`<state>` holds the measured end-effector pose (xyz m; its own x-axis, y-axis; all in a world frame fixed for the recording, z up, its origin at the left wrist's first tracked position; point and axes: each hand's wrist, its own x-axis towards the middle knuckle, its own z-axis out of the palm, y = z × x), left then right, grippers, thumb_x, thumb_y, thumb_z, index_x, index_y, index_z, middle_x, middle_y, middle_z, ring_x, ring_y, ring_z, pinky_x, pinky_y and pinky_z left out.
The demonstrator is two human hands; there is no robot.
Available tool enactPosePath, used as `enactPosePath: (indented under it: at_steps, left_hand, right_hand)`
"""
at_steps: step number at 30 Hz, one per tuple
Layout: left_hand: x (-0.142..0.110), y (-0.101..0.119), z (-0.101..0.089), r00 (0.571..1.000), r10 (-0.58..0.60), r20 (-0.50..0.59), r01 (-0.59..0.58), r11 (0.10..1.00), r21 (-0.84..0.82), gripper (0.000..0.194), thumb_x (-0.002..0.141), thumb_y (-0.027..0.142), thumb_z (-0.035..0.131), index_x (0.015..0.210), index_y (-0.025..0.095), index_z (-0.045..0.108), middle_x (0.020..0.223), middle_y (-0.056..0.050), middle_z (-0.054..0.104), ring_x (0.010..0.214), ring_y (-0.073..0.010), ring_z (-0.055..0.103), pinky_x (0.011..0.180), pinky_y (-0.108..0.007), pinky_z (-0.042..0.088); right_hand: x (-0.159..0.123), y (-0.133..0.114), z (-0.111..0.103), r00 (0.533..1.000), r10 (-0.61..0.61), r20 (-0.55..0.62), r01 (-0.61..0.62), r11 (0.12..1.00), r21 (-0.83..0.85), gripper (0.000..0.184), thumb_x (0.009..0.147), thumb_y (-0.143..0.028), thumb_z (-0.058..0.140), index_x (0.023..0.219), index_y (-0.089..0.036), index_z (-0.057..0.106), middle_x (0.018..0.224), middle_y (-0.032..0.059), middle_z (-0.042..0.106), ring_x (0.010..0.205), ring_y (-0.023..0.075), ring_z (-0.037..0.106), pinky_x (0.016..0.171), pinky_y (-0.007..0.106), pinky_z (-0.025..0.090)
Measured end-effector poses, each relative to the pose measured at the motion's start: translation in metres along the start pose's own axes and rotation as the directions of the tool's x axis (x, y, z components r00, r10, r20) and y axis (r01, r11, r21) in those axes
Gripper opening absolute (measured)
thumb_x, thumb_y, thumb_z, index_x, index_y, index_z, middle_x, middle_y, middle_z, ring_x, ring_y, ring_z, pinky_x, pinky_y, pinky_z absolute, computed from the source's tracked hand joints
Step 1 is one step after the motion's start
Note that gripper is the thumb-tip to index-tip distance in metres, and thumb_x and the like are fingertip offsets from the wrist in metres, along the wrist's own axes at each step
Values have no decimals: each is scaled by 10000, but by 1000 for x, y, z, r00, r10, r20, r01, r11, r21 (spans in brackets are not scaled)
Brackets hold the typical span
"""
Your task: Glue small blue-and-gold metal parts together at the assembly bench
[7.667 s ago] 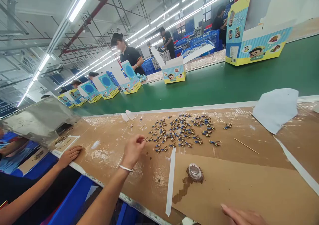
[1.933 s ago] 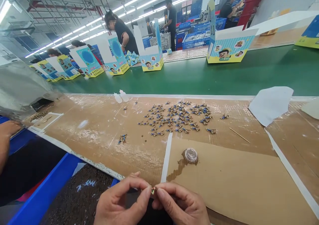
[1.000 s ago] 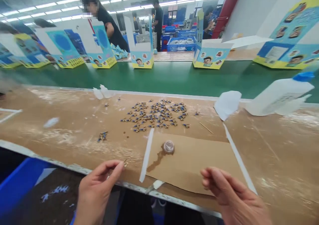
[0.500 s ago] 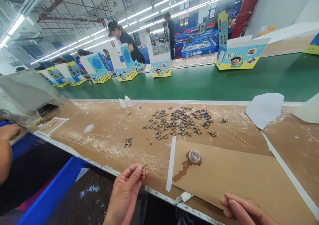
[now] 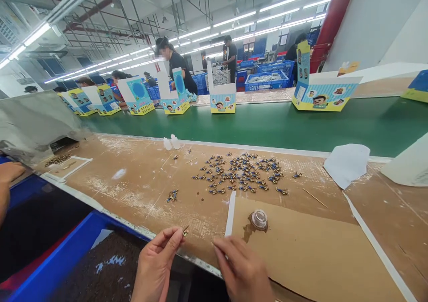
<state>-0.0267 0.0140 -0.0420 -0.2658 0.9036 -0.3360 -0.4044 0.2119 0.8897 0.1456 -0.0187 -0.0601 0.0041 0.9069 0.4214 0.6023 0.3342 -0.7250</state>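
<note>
Cardboard [image 5: 140, 181] is taped over the long workbench, with a green conveyor belt [image 5: 267, 124] beyond it under strip lights — six printed cartons [image 5: 222, 101] are counted along the belt. Two small white bottles [image 5: 171, 142] stand at the bench's far edge; dozens of tiny parts [image 5: 242, 173] are scattered mid-bench, uncounted. One tiny part [image 5: 185, 231] is pinched by the left hand [image 5: 155, 266] at the near edge. The right hand [image 5: 242, 271] is held loosely spread just beside it — bare cardboard lies between hands and the pile.
</note>
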Motion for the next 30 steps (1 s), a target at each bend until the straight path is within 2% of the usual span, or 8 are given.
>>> enactPosePath:
  at_steps: [2, 6, 8, 12, 20, 24, 28, 30]
  left_hand:
    - [-2, 2, -2, 999, 41, -21, -41, 999, 8, 273, 546, 245, 843, 756, 117, 725, 704, -18, 691, 664, -93, 634, 678, -132, 522]
    - [-8, 5, -3, 990, 121, -71, -120, 992, 27, 297, 523, 282, 846, 743, 118, 730, 671, -18, 698, 626, -95, 633, 637, -114, 509]
    - [-10, 6, -4, 988, 123, -95, -122, 992, 16, 312, 492, 292, 856, 722, 122, 730, 653, -16, 700, 606, -95, 630, 622, -114, 510]
    - [-10, 7, -14, 987, 111, -116, -114, 993, -20, 306, 473, 284, 863, 696, 126, 725, 629, -9, 694, 589, -88, 623, 610, -108, 514]
    - [-4, 7, -36, 997, 18, -70, -21, 999, -43, 324, 462, 255, 871, 732, 137, 739, 681, -23, 717, 644, -115, 655, 653, -139, 541]
    - [-8, 9, -35, 998, 4, -67, -8, 998, -63, 334, 460, 262, 870, 741, 143, 735, 692, -16, 720, 638, -108, 653, 646, -127, 536]
    - [-13, 9, -33, 999, -22, -35, 20, 998, -65, 327, 478, 284, 863, 739, 141, 728, 685, -24, 716, 652, -117, 648, 649, -142, 529]
    - [-15, 9, -30, 999, 11, -40, -12, 999, -36, 317, 483, 307, 857, 720, 141, 727, 661, -20, 705, 641, -118, 640, 635, -142, 520]
  right_hand:
    - [22, -4, 12, 992, -15, 129, 34, 988, -148, 220, 917, -179, 417, 867, -212, 629, 815, 29, 596, 757, 129, 570, 691, 237, 453]
    - [69, -6, 34, 974, 68, 218, 14, 935, -354, 167, 898, -164, 478, 784, -172, 600, 827, 20, 579, 780, 127, 557, 695, 257, 464]
    - [87, -3, 44, 961, 112, 253, 15, 892, -452, 132, 903, -236, 508, 856, -141, 587, 905, 28, 579, 844, 129, 559, 755, 299, 484]
    - [108, 3, 57, 928, 154, 340, 78, 811, -580, 249, 893, -341, 535, 1035, -138, 556, 1040, 53, 562, 939, 157, 556, 813, 358, 493]
    - [117, -2, 60, 873, 137, 468, 254, 691, -677, 275, 899, -347, 524, 1086, -147, 542, 1100, 72, 543, 973, 167, 546, 831, 359, 487]
    - [113, -3, 59, 865, 126, 486, 292, 661, -691, 300, 893, -357, 533, 1096, -135, 534, 1090, 71, 544, 965, 171, 550, 826, 370, 489]
    - [97, -6, 57, 870, 115, 479, 295, 658, -693, 285, 893, -352, 535, 1073, -132, 541, 1049, 59, 557, 923, 157, 561, 797, 353, 498]
    - [90, -6, 56, 878, 101, 469, 293, 660, -691, 266, 893, -343, 536, 1054, -132, 548, 1037, 56, 560, 919, 154, 561, 794, 348, 498]
